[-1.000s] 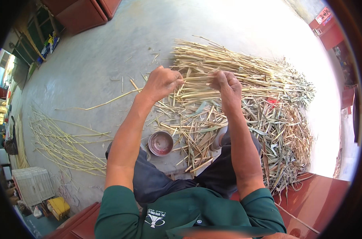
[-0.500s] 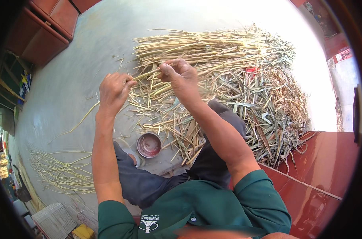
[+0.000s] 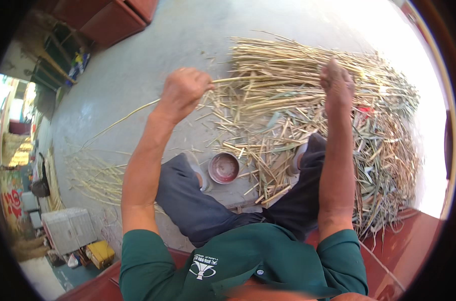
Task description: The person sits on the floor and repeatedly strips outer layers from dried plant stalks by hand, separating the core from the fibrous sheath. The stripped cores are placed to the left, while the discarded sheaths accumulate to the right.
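My left hand [image 3: 185, 93] is closed on a long, thin straw-coloured stalk [image 3: 121, 119], whose tail curves down to the left toward the floor. To the right of that fist the stalk runs on over a pile of straw-coloured stalks [image 3: 283, 65]. My right hand [image 3: 337, 83] is raised over the pile with its fingers drawn together. Whether the stalk reaches it cannot be made out against the pile. Between my feet stands a small round bowl [image 3: 224, 168] with a reddish inside.
Dry leaves and cut scraps [image 3: 383, 155] are heaped at the right. Thin stems [image 3: 95, 173] lie spread on the floor at left. Red cabinets [image 3: 115, 22] stand at the far left, a pale crate [image 3: 70, 228] and a yellow box [image 3: 101, 253] at the near left.
My hands have moved well apart, the right one swinging out to the right. More of the stalk shows beside my left hand. The whole view has also shifted leftward.
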